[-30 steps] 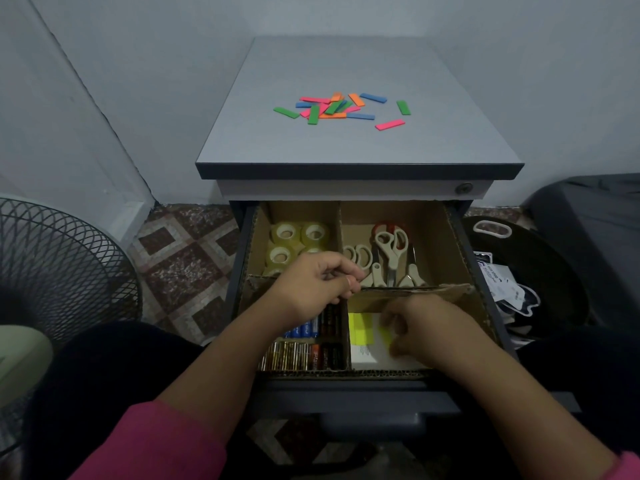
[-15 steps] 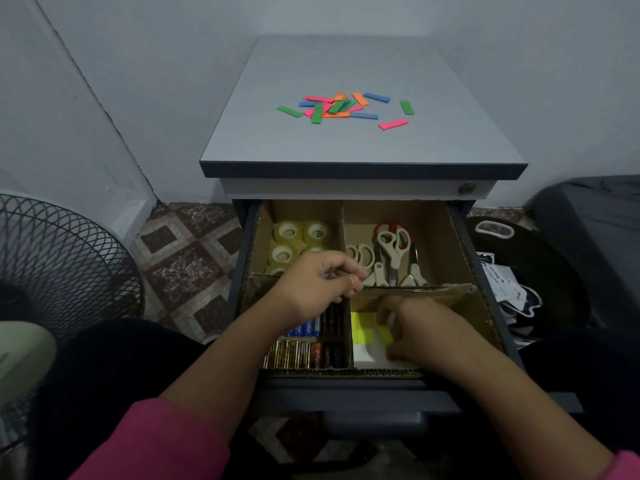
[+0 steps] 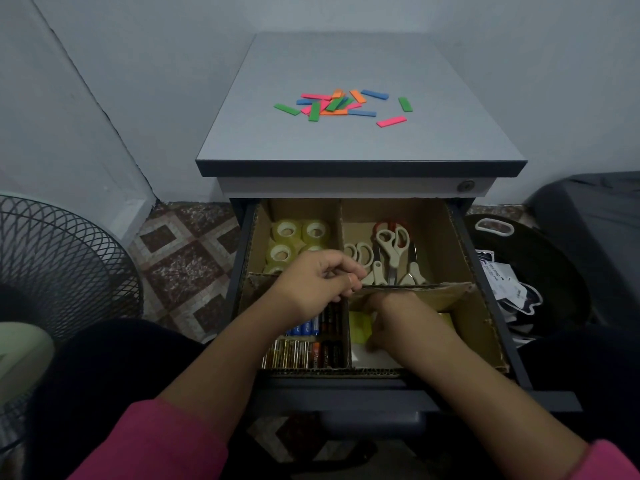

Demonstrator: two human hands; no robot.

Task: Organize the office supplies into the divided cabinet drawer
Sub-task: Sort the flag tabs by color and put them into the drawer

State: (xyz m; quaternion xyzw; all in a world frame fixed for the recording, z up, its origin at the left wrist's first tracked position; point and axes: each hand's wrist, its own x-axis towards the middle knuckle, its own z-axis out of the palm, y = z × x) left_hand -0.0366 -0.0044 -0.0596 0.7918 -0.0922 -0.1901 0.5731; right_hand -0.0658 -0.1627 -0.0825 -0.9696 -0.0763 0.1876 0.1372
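Divided drawer (image 3: 460, 237): both hands inside.
Left hand (image 3: 311, 285) pinches cardboard divider (image 3: 415, 291), long axis 9-to-3; right hand (image 3: 391, 317) on sticky notes (image 3: 360, 327), fingers' state unclear.

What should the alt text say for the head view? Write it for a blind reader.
A person's left hand pinches the cardboard divider of an open cabinet drawer while the right hand reaches into the front-right compartment onto yellow sticky notes. Other compartments hold tape rolls, scissors and batteries; colored strips lie on the cabinet top.
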